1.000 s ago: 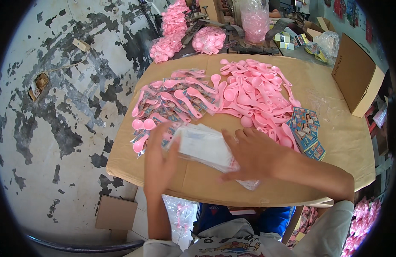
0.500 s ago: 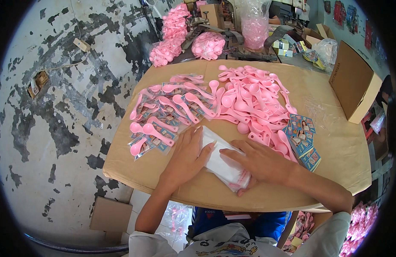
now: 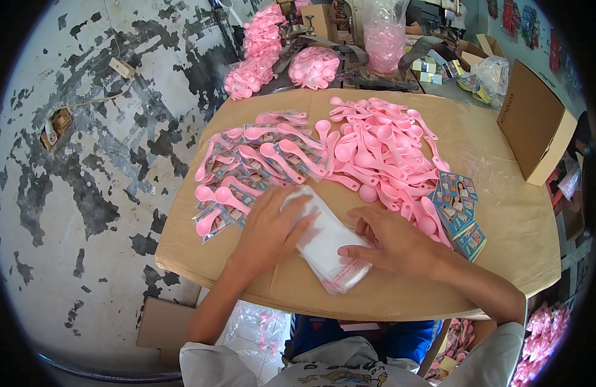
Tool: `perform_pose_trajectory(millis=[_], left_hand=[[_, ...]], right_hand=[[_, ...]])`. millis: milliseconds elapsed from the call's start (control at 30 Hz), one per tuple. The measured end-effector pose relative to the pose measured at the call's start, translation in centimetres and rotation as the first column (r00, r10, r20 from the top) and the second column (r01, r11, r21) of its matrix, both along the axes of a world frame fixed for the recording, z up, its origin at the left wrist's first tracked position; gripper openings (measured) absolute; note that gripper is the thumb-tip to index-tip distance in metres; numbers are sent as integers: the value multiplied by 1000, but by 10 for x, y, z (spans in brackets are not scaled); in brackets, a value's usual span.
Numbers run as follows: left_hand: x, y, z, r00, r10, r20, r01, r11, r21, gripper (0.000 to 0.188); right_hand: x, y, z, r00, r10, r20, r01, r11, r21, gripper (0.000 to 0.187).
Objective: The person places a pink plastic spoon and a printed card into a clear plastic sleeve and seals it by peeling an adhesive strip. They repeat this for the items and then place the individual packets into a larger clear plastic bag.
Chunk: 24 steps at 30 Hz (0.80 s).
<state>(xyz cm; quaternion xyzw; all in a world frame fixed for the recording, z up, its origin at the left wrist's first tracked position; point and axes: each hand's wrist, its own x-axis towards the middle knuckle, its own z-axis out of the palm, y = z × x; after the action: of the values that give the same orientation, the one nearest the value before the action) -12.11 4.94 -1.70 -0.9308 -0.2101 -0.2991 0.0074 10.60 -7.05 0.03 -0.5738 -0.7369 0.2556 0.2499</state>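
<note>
A stack of clear plastic bags (image 3: 331, 248) lies aslant on the brown-covered table in front of me, with a pinkish strip at its near end. My left hand (image 3: 269, 226) rests at the stack's far left edge, fingers stretched out and slightly blurred. On the other side, my right hand (image 3: 398, 242) is open, its thumb over the right edge of the bags and its fingers apart. Loose pink spoons (image 3: 382, 145) are heaped beyond it. To the left lie pink spoons packed with cards in clear bags (image 3: 259, 155). Printed blue cards (image 3: 458, 209) sit beside the heap.
An opened cardboard box (image 3: 535, 122) stands at the table's right edge. Behind the table are bagged pink goods (image 3: 314, 68) and a tall clear bag (image 3: 384, 45). A peeling wall (image 3: 98, 180) rises on the left. Boxes of pink items (image 3: 459, 338) stand below right.
The bag stack has turned more upright and shifted slightly left. My left hand has moved left with it, and my right hand's fingers have spread and lifted off the stack's middle.
</note>
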Motion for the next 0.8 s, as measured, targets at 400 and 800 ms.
perform_pose_trajectory(millis=[400, 800], left_hand=[[-10, -38, -16, 934, -346, 92, 357, 922, -148, 20], [52, -52, 32, 823, 41, 566, 562, -198, -803, 35]], right_hand=[[23, 14, -21, 981, -20, -195, 31, 998, 53, 20], [30, -10, 16, 844, -194, -500, 234, 972, 18, 18]])
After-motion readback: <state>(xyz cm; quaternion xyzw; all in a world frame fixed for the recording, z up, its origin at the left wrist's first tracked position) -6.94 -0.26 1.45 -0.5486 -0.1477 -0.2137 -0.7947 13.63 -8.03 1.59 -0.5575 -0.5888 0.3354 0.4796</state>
